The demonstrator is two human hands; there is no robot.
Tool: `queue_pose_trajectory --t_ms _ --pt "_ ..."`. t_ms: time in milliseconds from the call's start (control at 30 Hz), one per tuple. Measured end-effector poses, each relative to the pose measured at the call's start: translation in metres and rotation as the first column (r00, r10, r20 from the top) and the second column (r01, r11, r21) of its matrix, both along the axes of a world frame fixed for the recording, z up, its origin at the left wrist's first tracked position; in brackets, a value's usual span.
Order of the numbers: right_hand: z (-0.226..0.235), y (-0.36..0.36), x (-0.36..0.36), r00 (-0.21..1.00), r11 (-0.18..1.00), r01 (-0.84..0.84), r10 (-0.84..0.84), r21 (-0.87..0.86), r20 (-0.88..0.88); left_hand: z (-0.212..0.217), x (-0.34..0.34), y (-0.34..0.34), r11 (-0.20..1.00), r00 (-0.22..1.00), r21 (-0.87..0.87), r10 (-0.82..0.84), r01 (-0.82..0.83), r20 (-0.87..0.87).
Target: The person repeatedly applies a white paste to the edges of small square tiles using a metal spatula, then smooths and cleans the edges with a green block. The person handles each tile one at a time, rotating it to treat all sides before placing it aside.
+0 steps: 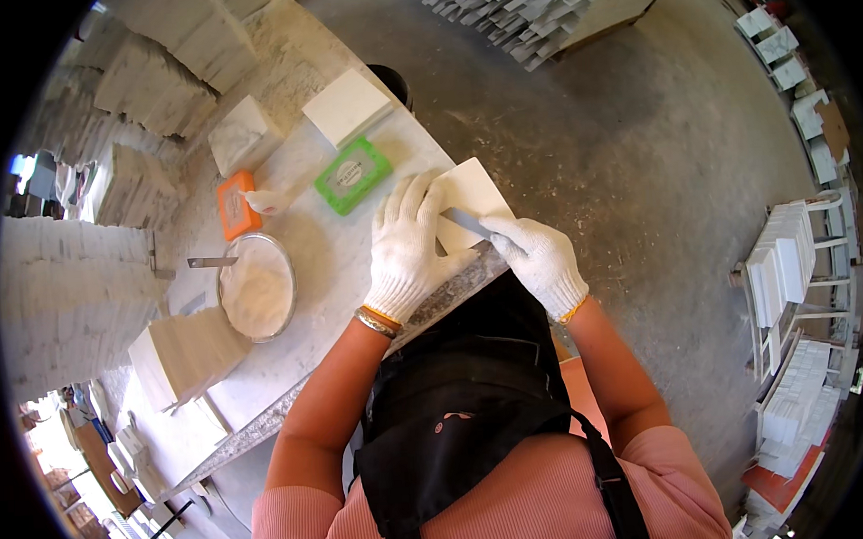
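A pale square stone tile (474, 187) lies at the table's right edge. My left hand (404, 244), in a white knit glove, rests on its left part, fingers stretched out and thumb apart. My right hand (543, 263), gloved too, is closed at the tile's near right corner. From its fingers a flat grey metal scraper (464, 222) reaches left across the tile; its grip is hidden inside the hand. To the left, a round bowl of pale paste (258, 293) has a spatula (211, 262) across its rim.
Behind my left hand lie a green box (353, 175), an orange box (237, 204) and stacked tiles (347, 106). More tile stacks (183, 354) line the table's left side. A dark bucket (391, 85) stands by the far edge. Racks with slabs (779, 276) stand at the right.
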State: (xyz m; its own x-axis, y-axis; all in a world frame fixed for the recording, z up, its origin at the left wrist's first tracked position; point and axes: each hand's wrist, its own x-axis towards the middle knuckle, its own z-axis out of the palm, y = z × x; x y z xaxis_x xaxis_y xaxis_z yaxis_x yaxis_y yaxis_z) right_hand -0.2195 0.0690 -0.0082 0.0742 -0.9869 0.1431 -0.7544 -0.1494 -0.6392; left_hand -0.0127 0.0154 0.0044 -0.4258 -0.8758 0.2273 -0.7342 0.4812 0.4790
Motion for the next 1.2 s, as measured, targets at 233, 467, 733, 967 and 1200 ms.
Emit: queue_pose_trajectory --t_ms 233,467,733,967,1200 --pt "0.010 0.006 -0.038 0.702 0.918 0.190 -0.374 0.347 0.607 0.004 -0.002 0.001 1.000 1.000 -0.008 0.014 -0.013 0.025" --pt "0.008 0.022 -0.058 0.590 0.880 0.198 -0.459 0.431 0.665 0.013 -0.040 -0.013 0.998 0.991 -0.066 0.025 -0.016 0.129" --pt "0.004 0.013 -0.040 0.487 0.905 0.121 -0.412 0.408 0.770 0.026 -0.037 -0.021 0.988 0.999 0.151 -0.004 0.010 -0.040" --pt "0.039 -0.015 0.007 0.441 0.935 -0.033 -0.304 0.354 0.844 0.002 0.002 -0.011 0.998 0.921 0.001 0.054 -0.059 -0.386" --pt "0.056 -0.024 0.036 0.597 0.940 -0.181 -0.128 0.288 0.792 -0.014 0.029 -0.013 0.999 0.868 0.037 0.033 -0.017 -0.496"
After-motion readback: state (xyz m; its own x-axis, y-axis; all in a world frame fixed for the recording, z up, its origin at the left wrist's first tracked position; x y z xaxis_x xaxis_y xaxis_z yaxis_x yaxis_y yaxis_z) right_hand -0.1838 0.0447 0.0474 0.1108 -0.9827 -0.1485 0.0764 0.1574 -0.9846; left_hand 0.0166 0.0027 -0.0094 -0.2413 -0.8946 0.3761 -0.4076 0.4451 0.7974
